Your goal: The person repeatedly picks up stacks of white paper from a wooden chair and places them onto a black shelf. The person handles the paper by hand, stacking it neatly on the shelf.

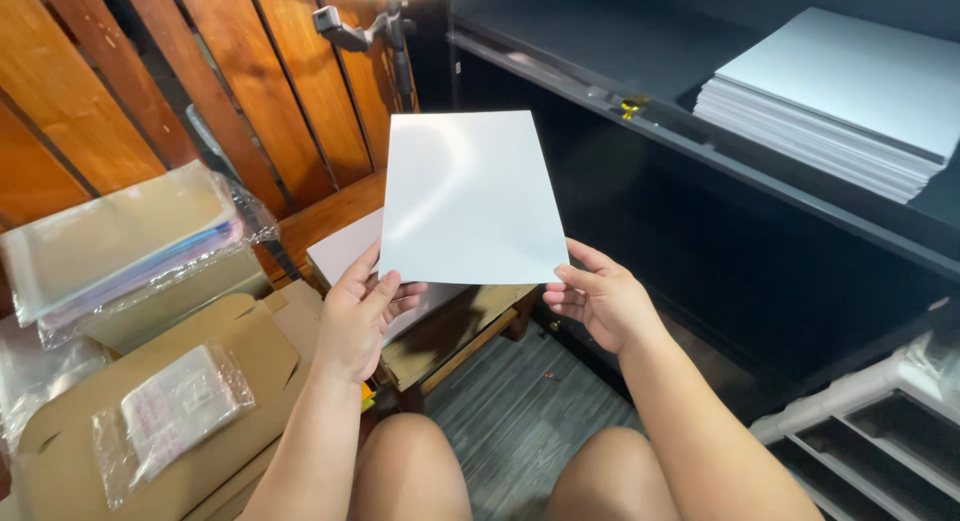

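Fig.: We hold a white card sheet (470,196) upright w/ both hands, left hand (360,321) and right hand (600,299) each pinched shut on a bottom corner. Below the grip: small wooden table (450,331); right of it, stacked white sheets (840,101) on dark shelf (640,121).

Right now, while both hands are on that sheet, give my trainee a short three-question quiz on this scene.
1. True or false: the white sheet is held by the left hand alone.
2. Where does the stack of white sheets lie? A) on the dark shelf at upper right B) on the floor C) on the person's lap
3. Fill in: the small clear bag lies on flat brown ____.

Key: 1 false, the right hand pinches its lower right corner; 2 A; 3 cardboard.
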